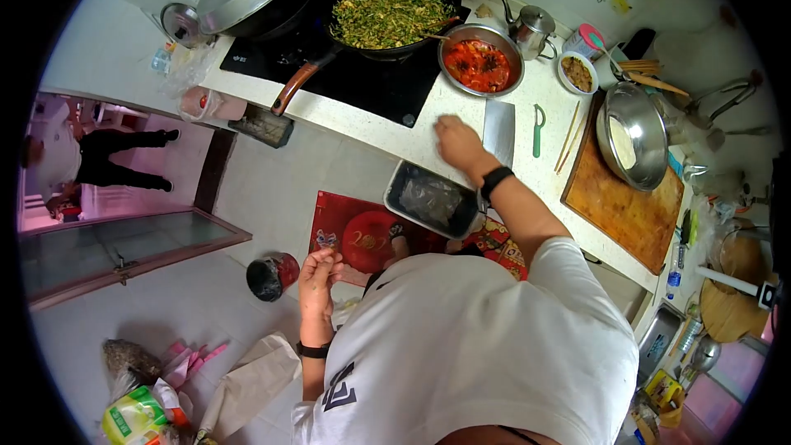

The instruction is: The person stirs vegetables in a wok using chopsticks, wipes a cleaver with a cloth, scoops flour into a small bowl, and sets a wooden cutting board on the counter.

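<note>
My right hand [458, 142] is at the counter's front edge, its fingers curled together; anything inside them is hidden. Just beside it lies a cleaver [499, 128] with a broad blade. My left hand [318, 278] is held low over the floor, fingertips pinched together, and I cannot make out whether something small is between them. Behind the right hand stands a metal bowl [446, 41] of red sauce or soup with dark pieces [476, 65]. A black wok [458, 2] of chopped green food [387, 10] rests on the cooktop [362, 86].
A green peeler [537, 133], chopsticks [568, 138] and a wooden board [622, 214] bearing a steel bowl [610, 136] lie to the right. Below the counter edge is a dark bin [405, 213]. A bucket [270, 278] and bags [136, 412] are on the floor. Another person [107, 152] is beyond the doorway.
</note>
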### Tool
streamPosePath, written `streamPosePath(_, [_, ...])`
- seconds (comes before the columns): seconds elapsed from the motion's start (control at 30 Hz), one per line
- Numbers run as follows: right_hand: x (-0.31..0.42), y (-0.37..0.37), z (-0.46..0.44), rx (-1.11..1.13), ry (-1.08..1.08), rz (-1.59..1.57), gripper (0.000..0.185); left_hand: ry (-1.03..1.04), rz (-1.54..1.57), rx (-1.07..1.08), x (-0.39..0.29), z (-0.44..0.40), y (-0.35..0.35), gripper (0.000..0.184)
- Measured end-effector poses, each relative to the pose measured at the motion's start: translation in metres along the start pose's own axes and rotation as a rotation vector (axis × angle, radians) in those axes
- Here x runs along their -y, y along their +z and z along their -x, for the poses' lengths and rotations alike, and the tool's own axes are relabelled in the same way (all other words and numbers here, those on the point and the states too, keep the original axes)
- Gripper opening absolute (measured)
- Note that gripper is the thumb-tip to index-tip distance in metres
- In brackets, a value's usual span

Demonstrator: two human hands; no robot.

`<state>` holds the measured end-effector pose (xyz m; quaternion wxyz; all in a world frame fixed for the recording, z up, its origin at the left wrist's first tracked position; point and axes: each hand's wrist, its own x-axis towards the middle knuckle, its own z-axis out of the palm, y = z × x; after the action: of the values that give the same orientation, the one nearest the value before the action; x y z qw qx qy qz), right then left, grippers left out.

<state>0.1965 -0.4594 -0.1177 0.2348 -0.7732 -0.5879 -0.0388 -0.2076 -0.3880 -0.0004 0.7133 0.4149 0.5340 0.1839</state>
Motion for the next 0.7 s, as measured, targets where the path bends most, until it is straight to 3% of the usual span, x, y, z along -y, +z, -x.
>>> streamPosePath(0.1, [-0.019, 0.008, -0.036, 0.131, 0.092, 0.079, 0.019, -0.022, -0.059, -0.045, 0.0, 0.004, -0.002, 0.018])
streamPosePath(0.27, [-0.038, 0.025, -0.059, 0.145, 0.071, 0.157, 0.022, -0.023, -0.062, -0.067, 0.002, 0.011, -0.015, 0.018])
streamPosePath(0.33, [-0.037, 0.015, -0.06, 0.283, 0.132, 0.157, 0.023, -0.028, -0.053, -0.069, 0.003, 0.011, -0.018, 0.018])
streamPosePath(0.47, [-0.047, 0.024, -0.04, 0.258, 0.104, 0.204, 0.02, -0.025, -0.054, -0.063, 0.001, 0.011, -0.016, 0.018])
streamPosePath(0.7, [0.006, 0.005, 0.039, 0.271, 0.173, 0.099, 0.016, -0.003, -0.069, -0.026, -0.007, 0.002, 0.002, 0.018])
